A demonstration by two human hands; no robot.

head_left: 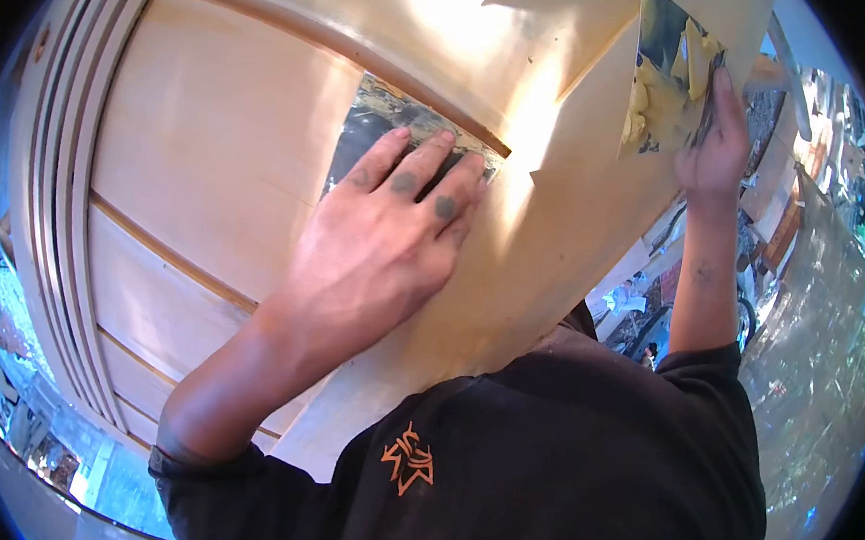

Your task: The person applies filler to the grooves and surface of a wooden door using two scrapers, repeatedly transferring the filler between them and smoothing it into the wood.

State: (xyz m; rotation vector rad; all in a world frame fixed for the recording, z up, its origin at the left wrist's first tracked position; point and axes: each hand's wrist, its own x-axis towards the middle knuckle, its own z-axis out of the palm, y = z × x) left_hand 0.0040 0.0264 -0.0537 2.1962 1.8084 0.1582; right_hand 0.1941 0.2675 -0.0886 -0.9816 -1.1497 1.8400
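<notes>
Blade of thin dark metal (381,103) under left hand (365,235); yellow-smeared metal sheet (674,72) in right hand (715,155).

Nearest: black short-sleeved shirt with orange emblem (408,459), below the long brown wooden strip (420,92), which serves as landmark.

Left hand: just below the strip, back to camera. Fingers nearly straight, small gaps between them, laid over the blade; grey smudges on knuckles. Thumb grip underneath not visible, so whether it pinches the blade cannot be told.

Blade: beside the strip's lower side, against the smooth cream panel (211,115). Its visible upper edge slants alongside the strip, upper left to lower right; full long axis cannot be told, fingers cover part. Judged light, springy and slick where smeared; best held by the broad rear part, fingers spread behind the working edge.

Right hand: right of the strip's end, closed on the sheet's right-hand border, thumb upward. Sheet raised, a corner pointing up, longer axis roughly top to bottom of view. Judged light and fairly stiff, its soft yellow paste liable to slide if tipped; clean margin the better hold.

Farthest: cluttered ground and translucent plastic sheeting (809,344), right of the strip.
</notes>
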